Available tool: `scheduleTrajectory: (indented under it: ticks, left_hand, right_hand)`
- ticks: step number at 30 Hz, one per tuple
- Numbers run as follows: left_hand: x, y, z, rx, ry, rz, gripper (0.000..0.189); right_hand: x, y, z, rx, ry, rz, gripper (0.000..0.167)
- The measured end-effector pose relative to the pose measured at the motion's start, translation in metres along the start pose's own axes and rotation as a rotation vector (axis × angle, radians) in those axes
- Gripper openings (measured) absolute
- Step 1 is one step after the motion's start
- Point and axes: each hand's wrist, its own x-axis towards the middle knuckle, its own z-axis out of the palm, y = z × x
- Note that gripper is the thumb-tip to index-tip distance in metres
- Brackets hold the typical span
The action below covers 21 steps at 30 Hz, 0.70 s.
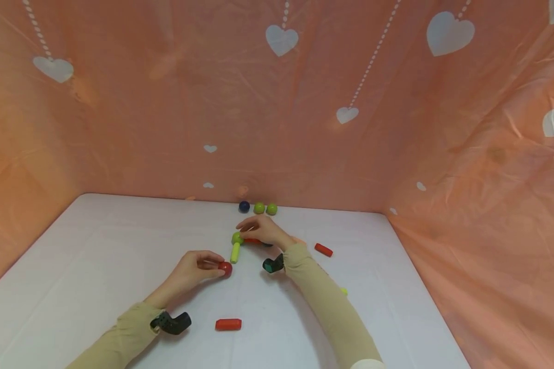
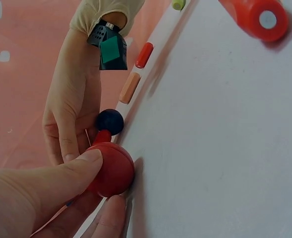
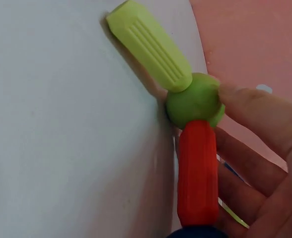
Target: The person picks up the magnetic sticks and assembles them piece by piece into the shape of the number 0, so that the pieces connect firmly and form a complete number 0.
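Note:
My left hand (image 1: 191,271) pinches a red ball (image 1: 224,269) between thumb and fingers, low over the white table. Farther forward, my right hand (image 1: 264,230) grips a green ball (image 3: 193,103) with the thumb on its side. From that ball a yellow-green ridged rod (image 3: 151,45) points toward the red ball, its free end apart from it. A red rod (image 3: 198,173) also joins the green ball, and a dark blue ball (image 2: 109,122) sits at this rod's other end. In the head view my right hand partly covers the red rod.
Along the back edge of the table (image 1: 120,246) stand a blue ball (image 1: 244,206) and two green balls (image 1: 265,208). One red rod (image 1: 228,324) lies near the front, another red rod (image 1: 323,249) to the right. An orange rod (image 2: 129,88) lies by my right wrist.

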Motion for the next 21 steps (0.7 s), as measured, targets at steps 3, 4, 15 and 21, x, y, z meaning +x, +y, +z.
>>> scheduleTrajectory:
  ticks: [3, 4, 15, 21]
  left_hand:
    - [-0.0004, -0.0004, -0.0002, -0.009, -0.001, -0.004, 0.028]
    - [-0.0006, -0.0004, -0.0002, -0.011, -0.003, -0.006, 0.028]
    - [-0.0042, 0.0006, 0.0056, -0.010, 0.016, 0.000, 0.027]
    - [-0.0048, 0.0008, 0.0098, -0.012, 0.034, 0.003, 0.026]
  right_hand:
    - [0.0018, -0.0007, 0.0015, -0.020, -0.006, -0.013, 0.027]
    - [0.0023, -0.0008, 0.0019, -0.022, -0.007, -0.019, 0.026]
    - [0.0008, -0.0031, 0.0044, -0.060, -0.001, -0.047, 0.022]
    - [-0.0016, -0.0044, 0.0058, -0.043, 0.010, -0.013, 0.021]
